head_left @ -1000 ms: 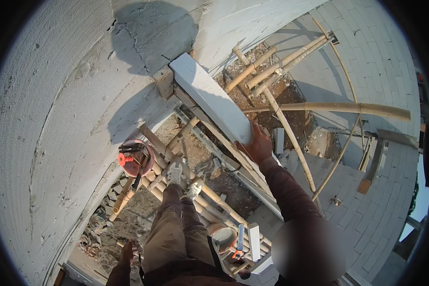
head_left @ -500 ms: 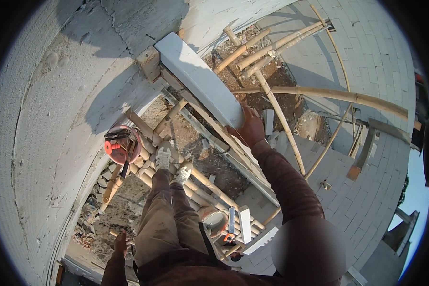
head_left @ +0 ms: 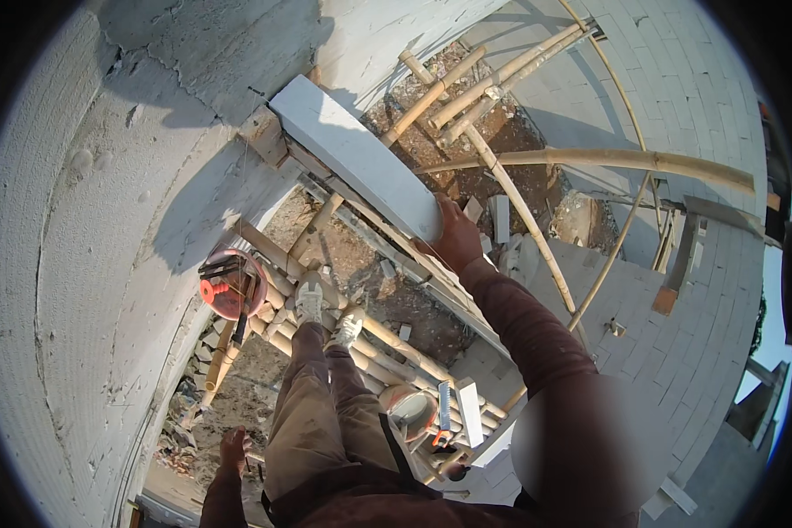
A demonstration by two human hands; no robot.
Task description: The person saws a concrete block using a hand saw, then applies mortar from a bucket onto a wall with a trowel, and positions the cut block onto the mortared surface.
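A reddish bucket (head_left: pixel 237 308) of tools (head_left: pixel 224 265) sits by bamboo poles (head_left: pixel 400 346) (a blue-bladed saw (head_left: pixel 444 403) farther right) near a grey wall (head_left: pixel 62 238).

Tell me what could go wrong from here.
1. The right hand is at only one end of the long white block, so an uneven push might skew or tip it.
2. The shoes stand on round bamboo poles with gaps between them; a foot could roll or slip.
3. A tool's dark handle juts past the rim of the pinkish bucket; a knock might send it down.
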